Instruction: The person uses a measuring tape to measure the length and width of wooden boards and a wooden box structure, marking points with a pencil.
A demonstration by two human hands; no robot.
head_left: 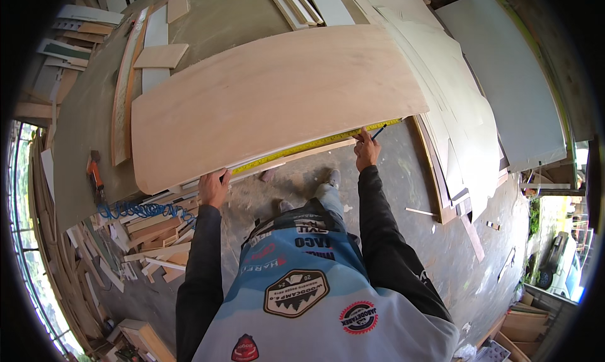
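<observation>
Left arm (206, 242) stretched forward, left hand (213, 189) curled at the yellow measuring tape's (296, 150) left end, grip unclear. Right arm (381, 204) reaching farther out; right hand (367, 151) pinches a dark pencil (379, 132) beside the tape, along the wooden panel's (271, 100) near edge.

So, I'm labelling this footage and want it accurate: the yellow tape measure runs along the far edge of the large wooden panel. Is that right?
Only the edge is wrong: the head view shows the yellow tape measure running along the near edge of the large wooden panel.
</observation>
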